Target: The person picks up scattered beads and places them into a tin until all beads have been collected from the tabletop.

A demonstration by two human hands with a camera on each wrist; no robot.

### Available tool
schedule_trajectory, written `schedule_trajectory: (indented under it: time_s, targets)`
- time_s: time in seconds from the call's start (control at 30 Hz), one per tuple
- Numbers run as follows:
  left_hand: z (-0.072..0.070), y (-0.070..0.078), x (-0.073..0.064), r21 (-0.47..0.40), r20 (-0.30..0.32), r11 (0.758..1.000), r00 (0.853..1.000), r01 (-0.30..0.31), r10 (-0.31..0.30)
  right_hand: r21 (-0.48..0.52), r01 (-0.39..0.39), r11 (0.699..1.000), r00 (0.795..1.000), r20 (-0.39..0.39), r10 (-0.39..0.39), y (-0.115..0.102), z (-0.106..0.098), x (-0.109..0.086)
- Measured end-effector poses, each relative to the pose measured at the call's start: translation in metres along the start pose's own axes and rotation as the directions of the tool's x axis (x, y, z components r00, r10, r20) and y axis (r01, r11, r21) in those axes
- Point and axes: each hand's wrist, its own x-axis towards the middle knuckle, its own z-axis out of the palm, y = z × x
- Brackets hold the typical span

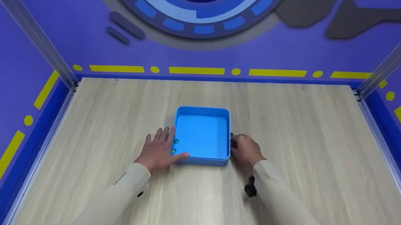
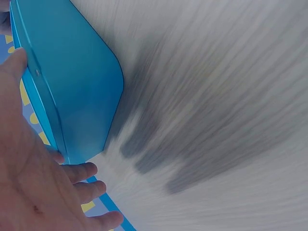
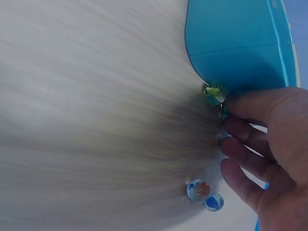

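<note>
Head view shows the left hand [image 1: 160,152] with fingers straight and spread, set against a square blue box [image 1: 207,106], its thumb resting on the near rim and its index finger along the side wall; from the left wrist, the other fingertips reach past the box's corner. Inside the box, close between that thumb and index finger, lie one green marble [image 1: 176,141] and a second green marble [image 1: 173,151]. Across the box from this hand, the right hand [image 1: 247,148] is down just outside the opposite wall, fingers bent, thumb tip and index fingertip near each other; whether they pinch anything cannot be told, though a bit of blue-green shows beside the thumb tip. From the right wrist, a yellow-green marble [image 3: 214,94] sits right by that thumb tip at the foot of the box, while a clear marble with red and blue swirls [image 3: 198,191] and a blue-and-white marble [image 3: 214,202] lie close together past the other fingertips. Under both hands is a wood-grain table [image 1: 125,104], beige sleeves [image 1: 289,215] run back from the wrists, a black piece [image 1: 251,187] hangs at the right cuff, and ahead of both hands stands a purple wall [image 1: 58,21] with yellow dashes
</note>
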Motion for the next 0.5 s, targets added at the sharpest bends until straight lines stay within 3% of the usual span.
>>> schedule_trajectory:
  time_s: [0.5]
  targets:
    - [0.0014, -0.0004, 0.0019, 0.003, -0.008, 1.000, 1.000, 0.009, -0.009, -0.033, -0.013, 0.999, 1.000, 0.025, 0.013, -0.0007, -0.0017, -0.0017]
